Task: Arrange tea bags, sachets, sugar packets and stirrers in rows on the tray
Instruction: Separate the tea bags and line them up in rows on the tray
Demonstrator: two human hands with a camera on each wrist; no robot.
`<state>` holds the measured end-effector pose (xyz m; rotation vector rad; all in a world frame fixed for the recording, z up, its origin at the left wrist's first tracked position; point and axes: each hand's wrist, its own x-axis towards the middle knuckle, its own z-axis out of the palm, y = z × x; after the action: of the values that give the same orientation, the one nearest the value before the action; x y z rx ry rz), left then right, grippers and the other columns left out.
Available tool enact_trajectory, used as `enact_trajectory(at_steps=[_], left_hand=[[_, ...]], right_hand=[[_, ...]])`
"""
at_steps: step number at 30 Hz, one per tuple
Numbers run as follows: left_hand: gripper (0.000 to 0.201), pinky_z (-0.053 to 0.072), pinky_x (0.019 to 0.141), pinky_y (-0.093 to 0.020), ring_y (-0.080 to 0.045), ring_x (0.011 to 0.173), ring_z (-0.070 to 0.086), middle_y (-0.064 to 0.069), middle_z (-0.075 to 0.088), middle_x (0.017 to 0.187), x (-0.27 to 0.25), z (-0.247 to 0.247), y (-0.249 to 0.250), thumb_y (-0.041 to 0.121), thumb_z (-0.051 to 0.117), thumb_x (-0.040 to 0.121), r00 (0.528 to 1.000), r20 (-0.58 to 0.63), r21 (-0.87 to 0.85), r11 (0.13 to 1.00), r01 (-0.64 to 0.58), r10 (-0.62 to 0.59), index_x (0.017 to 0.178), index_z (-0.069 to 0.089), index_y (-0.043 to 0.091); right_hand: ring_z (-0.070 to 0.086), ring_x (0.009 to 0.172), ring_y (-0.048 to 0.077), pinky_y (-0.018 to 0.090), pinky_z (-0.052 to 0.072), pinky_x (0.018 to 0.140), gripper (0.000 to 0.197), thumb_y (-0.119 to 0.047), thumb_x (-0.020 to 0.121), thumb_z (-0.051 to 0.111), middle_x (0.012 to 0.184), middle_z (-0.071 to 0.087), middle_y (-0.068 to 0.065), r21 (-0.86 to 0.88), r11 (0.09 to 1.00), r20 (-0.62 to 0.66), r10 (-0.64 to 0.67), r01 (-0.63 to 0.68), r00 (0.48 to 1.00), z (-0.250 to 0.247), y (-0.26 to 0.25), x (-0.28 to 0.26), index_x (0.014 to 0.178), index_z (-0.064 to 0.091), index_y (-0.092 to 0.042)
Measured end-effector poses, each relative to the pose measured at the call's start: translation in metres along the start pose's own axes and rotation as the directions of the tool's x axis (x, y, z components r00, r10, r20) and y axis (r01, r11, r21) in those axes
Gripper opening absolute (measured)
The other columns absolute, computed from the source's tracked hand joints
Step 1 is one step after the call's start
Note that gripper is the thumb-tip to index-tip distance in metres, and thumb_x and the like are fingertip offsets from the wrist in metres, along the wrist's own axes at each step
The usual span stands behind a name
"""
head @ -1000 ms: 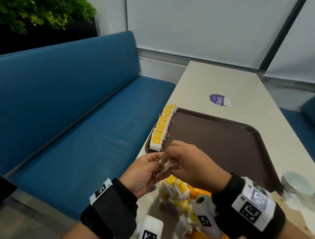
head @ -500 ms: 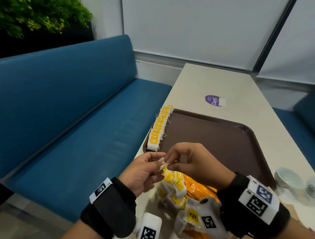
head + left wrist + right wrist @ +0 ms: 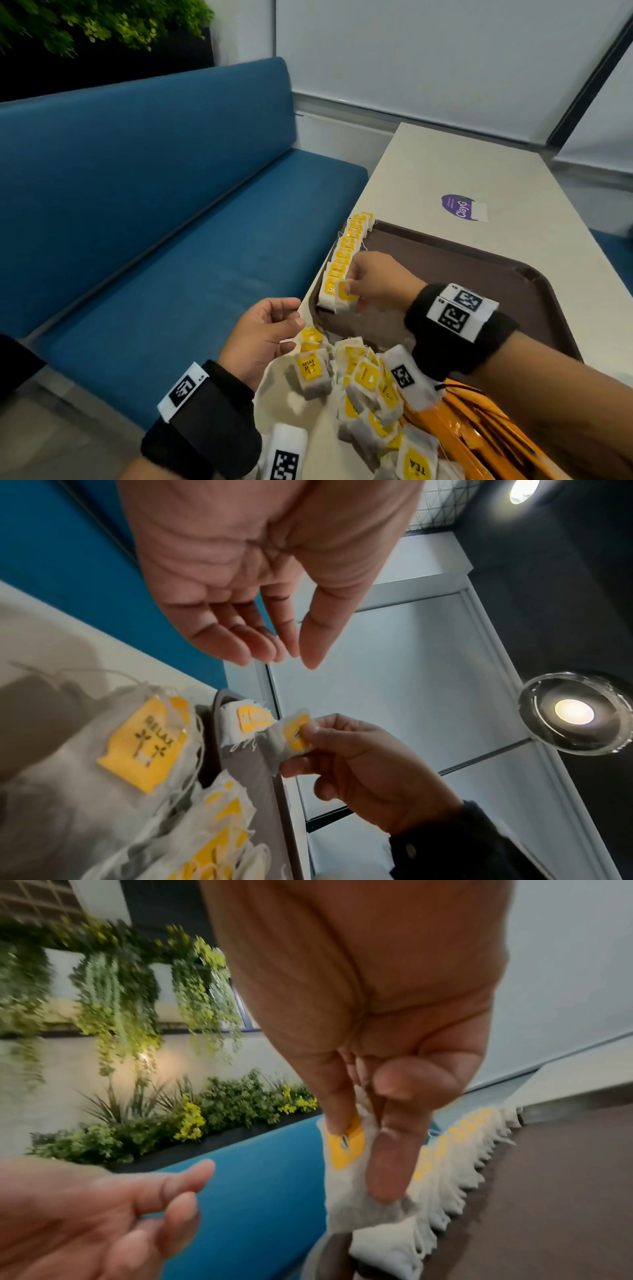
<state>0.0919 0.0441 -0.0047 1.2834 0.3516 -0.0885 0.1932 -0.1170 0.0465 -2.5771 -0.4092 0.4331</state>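
head view: right hand (image 3: 378,281) pinches one tea bag (image 3: 344,298) btwn thumb & fingertips, holding it at the near end of the row (image 3: 346,253) of tea bags, just beside the last bag in line. row runs along the left rim of the brown tray (image 3: 479,274), bags overlapping, yellow tags up. tray sits on the pale bench (image 3: 462,164); its middle is bare. left hand (image 3: 263,337) hovers over the bench's left edge, near the tray's near-left corner, palm up, fingers loosely curled, holding nothing. below both hands: loose pile (image 3: 363,387) of tea bags w/ yellow tags ("relax", "tea" legible) on the bench, apart from the tray; orange sachets (image 3: 479,428) lie to the pile's right, partly under the right forearm. purple sticker (image 3: 460,207) on the bench beyond the tray. blue seat (image 3: 154,205) to the left; plants (image 3: 85,24) top left.

left wrist view: left hand (image 3: 260,588) relaxed, fingers nearly straight, empty; right hand (image 3: 359,767) grips the tea bag (image 3: 291,739) by tag & pouch at the tray (image 3: 246,772) rim, next to the row's end bag (image 3: 246,723).

right wrist view: thumb & forefinger of right hand (image 3: 377,1042) clamp the tea bag (image 3: 356,1177) w/ pouch hanging down; row (image 3: 455,1156) recedes along the tray (image 3: 548,1191); whether the held bag touches the tray: cannot tell.
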Motion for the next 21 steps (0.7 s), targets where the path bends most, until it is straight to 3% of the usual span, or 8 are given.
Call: enact_trajectory(at_steps=[2, 4, 6, 9, 13, 16, 21], left_hand=[[0.021, 0.044, 0.058, -0.02, -0.007, 0.066, 0.053, 0.003, 0.056, 0.077, 0.002, -0.002, -0.004, -0.005, 0.059, 0.085, 1.0, -0.001, 0.011, 1.0, 0.015, -0.015, 0.094, 0.059, 0.014], [0.021, 0.044, 0.06, -0.022, -0.008, 0.068, 0.053, 0.003, 0.057, 0.078, 0.003, -0.004, -0.008, -0.005, 0.059, 0.084, 1.0, -0.002, 0.011, 0.999, 0.031, -0.031, 0.095, 0.059, 0.014], [0.022, 0.044, 0.061, -0.022, -0.008, 0.069, 0.054, 0.003, 0.057, 0.08, 0.006, -0.006, -0.011, -0.005, 0.059, 0.084, 0.999, 0.0, 0.009, 0.999, 0.044, -0.044, 0.095, 0.06, 0.014], [0.022, 0.043, 0.06, -0.021, -0.007, 0.069, 0.054, 0.003, 0.057, 0.081, 0.008, -0.007, -0.016, -0.004, 0.059, 0.085, 0.998, 0.0, 0.012, 0.998, 0.056, -0.056, 0.096, 0.059, 0.014], [0.022, 0.043, 0.058, -0.021, -0.008, 0.068, 0.053, 0.001, 0.056, 0.08, 0.011, -0.006, -0.019, -0.006, 0.058, 0.085, 0.998, 0.005, 0.006, 0.998, 0.066, -0.066, 0.095, 0.059, 0.014], [0.022, 0.042, 0.058, -0.021, -0.01, 0.068, 0.052, 0.0, 0.055, 0.081, 0.013, -0.003, -0.02, -0.006, 0.057, 0.085, 0.997, 0.017, 0.001, 0.997, 0.076, -0.076, 0.094, 0.059, 0.014], [0.022, 0.042, 0.057, -0.023, -0.01, 0.068, 0.053, -0.001, 0.056, 0.082, 0.015, 0.001, -0.02, -0.005, 0.059, 0.085, 0.996, 0.035, 0.025, 0.996, 0.085, -0.085, 0.095, 0.06, 0.014]], right_hand=[[0.06, 0.073, 0.021, 0.013, 0.039, 0.041, 0.025, -0.01, 0.088, 0.061, 0.079, 0.058, 0.006, -0.017, 0.999, 0.063, 0.051, -0.05, 0.997, 0.007, -0.002, 0.014, 0.068, 0.046, -0.016], [0.057, 0.062, 0.022, 0.023, 0.045, 0.05, 0.022, -0.009, 0.087, 0.061, 0.075, 0.06, 0.01, -0.011, 0.994, 0.131, 0.113, -0.113, 0.985, 0.015, -0.002, 0.025, 0.071, 0.047, -0.012], [0.065, 0.069, 0.033, 0.032, 0.049, 0.057, 0.012, -0.009, 0.09, 0.058, 0.082, 0.066, 0.021, 0.026, 0.984, 0.219, 0.168, -0.178, 0.961, 0.022, -0.002, 0.034, 0.081, 0.051, -0.006], [0.068, 0.08, 0.036, 0.032, 0.053, 0.058, 0.008, -0.008, 0.094, 0.052, 0.084, 0.067, 0.022, 0.097, 0.956, 0.29, 0.239, -0.276, 0.927, 0.025, -0.004, 0.039, 0.088, 0.051, -0.002], [0.064, 0.059, 0.024, 0.029, 0.056, 0.057, 0.022, -0.003, 0.089, 0.054, 0.071, 0.064, 0.013, 0.16, 0.945, 0.188, 0.254, -0.285, 0.949, 0.027, 0.003, 0.047, 0.068, 0.051, -0.009], [0.065, 0.059, 0.026, 0.032, 0.059, 0.059, 0.022, -0.002, 0.087, 0.055, 0.073, 0.064, 0.015, 0.195, 0.933, 0.166, 0.272, -0.302, 0.948, 0.027, 0.006, 0.051, 0.067, 0.051, -0.009], [0.065, 0.058, 0.024, 0.026, 0.053, 0.049, 0.023, -0.001, 0.086, 0.056, 0.074, 0.063, 0.013, 0.199, 0.932, 0.128, 0.282, -0.303, 0.951, 0.024, 0.007, 0.056, 0.067, 0.05, -0.011]])
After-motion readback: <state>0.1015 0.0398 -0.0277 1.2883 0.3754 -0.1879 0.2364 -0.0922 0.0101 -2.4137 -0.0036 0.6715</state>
